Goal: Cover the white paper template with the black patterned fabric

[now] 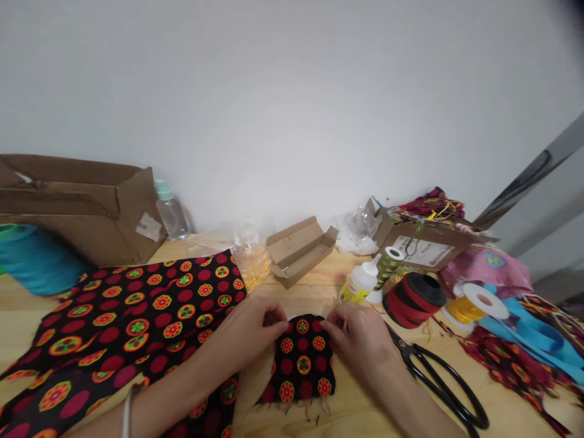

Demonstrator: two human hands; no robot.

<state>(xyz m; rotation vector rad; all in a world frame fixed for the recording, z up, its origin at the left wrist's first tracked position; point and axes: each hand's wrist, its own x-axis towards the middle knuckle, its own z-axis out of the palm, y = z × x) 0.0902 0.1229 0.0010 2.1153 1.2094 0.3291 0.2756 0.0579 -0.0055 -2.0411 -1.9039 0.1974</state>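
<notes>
The fabric piece (303, 365) lies flat on the counter (319, 289), between both hands. The left hand (253, 331) pinches its upper left corner. The right hand (360, 340) appears to pinch its upper right corner, though the fingertips are partly hidden. A larger cloth (137, 310) lies just left. Scissors (438, 377) lie beside the right hand, with a glue bottle (360, 283) behind.

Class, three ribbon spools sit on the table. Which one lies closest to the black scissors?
The red spool, wound with red ribbon, just beside the scissors; the gold spool and green spool lie farther off.
</notes>
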